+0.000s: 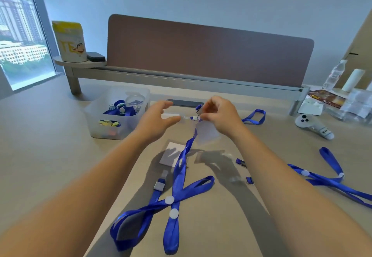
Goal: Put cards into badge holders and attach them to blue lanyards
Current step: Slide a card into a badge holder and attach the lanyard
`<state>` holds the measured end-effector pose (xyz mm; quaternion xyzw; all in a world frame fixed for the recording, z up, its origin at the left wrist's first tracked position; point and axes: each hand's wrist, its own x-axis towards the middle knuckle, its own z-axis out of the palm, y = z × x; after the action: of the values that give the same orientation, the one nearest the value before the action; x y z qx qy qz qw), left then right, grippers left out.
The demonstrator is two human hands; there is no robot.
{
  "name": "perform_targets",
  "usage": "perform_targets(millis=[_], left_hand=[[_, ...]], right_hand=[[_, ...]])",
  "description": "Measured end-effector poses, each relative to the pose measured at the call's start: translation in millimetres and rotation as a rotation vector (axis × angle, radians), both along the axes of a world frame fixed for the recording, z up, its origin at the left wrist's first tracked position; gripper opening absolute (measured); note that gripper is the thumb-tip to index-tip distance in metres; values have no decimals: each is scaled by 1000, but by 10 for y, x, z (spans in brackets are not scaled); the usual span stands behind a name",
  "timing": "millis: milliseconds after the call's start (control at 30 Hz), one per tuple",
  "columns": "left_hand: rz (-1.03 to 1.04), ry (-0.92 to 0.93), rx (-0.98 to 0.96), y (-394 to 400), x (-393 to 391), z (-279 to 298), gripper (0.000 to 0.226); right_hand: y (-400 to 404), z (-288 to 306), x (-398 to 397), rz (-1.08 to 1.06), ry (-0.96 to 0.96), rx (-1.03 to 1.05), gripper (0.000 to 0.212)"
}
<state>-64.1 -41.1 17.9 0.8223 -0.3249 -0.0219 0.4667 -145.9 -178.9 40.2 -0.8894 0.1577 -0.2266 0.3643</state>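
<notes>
My right hand (218, 116) is raised over the table and pinches the metal clip (198, 111) of a blue lanyard (182, 162), with a clear badge holder (207, 132) hanging under it. That lanyard's strap drops to the table and loops toward me. My left hand (159, 120) hovers just left of the clip, fingers spread and relaxed, thumb tip near the holder's strap end; it grips nothing. A white card in a clear holder (173, 154) lies flat on the table below the hands. A second lanyard (161, 184) with its clip crosses the first one.
A translucent bin (118, 113) with clips and lanyards stands at the left. More blue lanyards (326, 176) lie at the right, and two loose clips (241, 163). A white controller (310, 124), a bottle and packets sit far right. A brown divider (209, 51) closes the back.
</notes>
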Motion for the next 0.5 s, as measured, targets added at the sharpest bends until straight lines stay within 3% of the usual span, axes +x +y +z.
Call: perform_targets(millis=[133, 267, 500], left_hand=[[-164, -18, 73, -8, -97, 179, 64], [-332, 79, 90, -24, -151, 197, 40], [-220, 172, -14, -36, -176, 173, 16]], right_hand=[[73, 176, -39, 97, 17, -47, 12], [119, 250, -64, 142, 28, -8, 14], [109, 194, -79, 73, 8, 22, 21]])
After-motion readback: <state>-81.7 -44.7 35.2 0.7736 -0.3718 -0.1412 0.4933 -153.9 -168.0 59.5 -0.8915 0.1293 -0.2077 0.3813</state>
